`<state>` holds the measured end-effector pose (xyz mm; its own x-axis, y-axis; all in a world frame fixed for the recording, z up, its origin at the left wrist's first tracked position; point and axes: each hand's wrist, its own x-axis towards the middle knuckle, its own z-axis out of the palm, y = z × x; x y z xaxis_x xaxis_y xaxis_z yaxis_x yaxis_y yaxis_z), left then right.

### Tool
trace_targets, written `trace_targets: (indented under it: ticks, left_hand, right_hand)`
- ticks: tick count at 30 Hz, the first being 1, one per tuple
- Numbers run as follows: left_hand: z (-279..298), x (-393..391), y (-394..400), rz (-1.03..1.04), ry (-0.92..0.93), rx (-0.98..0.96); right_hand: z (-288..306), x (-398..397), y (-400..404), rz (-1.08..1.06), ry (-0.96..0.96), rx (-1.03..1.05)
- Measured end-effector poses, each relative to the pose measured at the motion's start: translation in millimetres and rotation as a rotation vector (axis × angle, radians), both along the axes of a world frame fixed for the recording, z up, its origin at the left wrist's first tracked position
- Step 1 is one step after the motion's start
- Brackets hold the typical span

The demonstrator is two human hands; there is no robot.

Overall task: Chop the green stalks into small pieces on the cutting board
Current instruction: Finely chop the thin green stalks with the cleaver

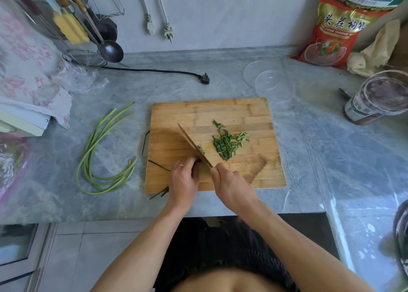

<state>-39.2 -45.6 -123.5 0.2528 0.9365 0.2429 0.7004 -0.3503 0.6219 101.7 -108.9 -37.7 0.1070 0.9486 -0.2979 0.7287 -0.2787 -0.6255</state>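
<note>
Rectangular bamboo cutting board (220,112) sits mid-counter. My right hand (231,186) grips the broad cleaver knife (194,147); left hand (183,181) curls over the thin green stalks (164,191) there. They look light and springy, so I'd pinch near the cut end, beside the small green chopped pieces (227,145).

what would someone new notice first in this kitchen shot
The wooden cutting board at the centre of the grey marble counter, where the right hand grips a knife beside a pile of chopped green pieces. The left hand holds stalks at the blade; uncut long green stalks curve left of the board.
</note>
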Motion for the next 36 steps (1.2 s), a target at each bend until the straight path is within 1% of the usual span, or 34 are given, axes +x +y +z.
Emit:
trace_targets:
  ticks: [2, 5, 8, 10, 14, 18, 21, 24, 28, 31, 33, 36]
  left_hand:
    - [-0.7, -1.0, 0.0, 0.002, -0.012, 0.02]
    - [2.2, 0.8, 1.7, -0.008, -0.026, 0.046]
    - [4.9, 8.5, 8.4, -0.071, -0.021, 0.094]
    - [4.6, 11.4, 12.0, -0.099, -0.018, 0.086]
    - [-0.4, 7.9, 16.1, -0.121, -0.046, 0.083]
    - [-1.4, 8.1, 15.7, -0.144, 0.02, 0.146]
    - [-0.6, 9.2, 13.7, -0.134, 0.043, 0.158]
    - [3.0, 9.9, 12.3, -0.099, -0.022, 0.081]
    - [5.4, 12.6, 9.7, 0.033, -0.16, -0.075]
    - [8.5, 13.7, 8.2, 0.085, -0.229, -0.099]
    - [10.4, 12.7, 6.8, 0.049, -0.208, -0.069]
    - [8.0, 7.0, 6.9, -0.034, -0.05, 0.038]
  right_hand:
    - [2.5, 8.5, 10.7, -0.063, 0.037, -0.014]
    - [4.9, 21.8, 17.5, -0.091, 0.037, -0.013]
    - [3.5, 30.1, 18.1, -0.131, 0.077, -0.001]
    - [1.5, 29.2, 15.8, -0.161, 0.099, 0.015]
    - [-0.4, 23.9, 6.7, -0.143, 0.124, 0.091]
    - [-1.5, 20.1, -0.2, -0.136, 0.12, 0.081]
    - [-2.0, 19.8, -4.3, -0.147, 0.131, 0.083]
    - [-2.1, 20.1, -7.3, -0.165, 0.152, 0.099]
    - [1.1, 17.9, -9.7, -0.151, 0.136, 0.125]
    - [6.2, 14.1, -11.3, -0.099, 0.128, 0.148]
    - [7.1, 12.8, -12.5, -0.087, 0.133, 0.142]
    - [9.3, 9.6, -14.1, -0.041, 0.118, 0.127]
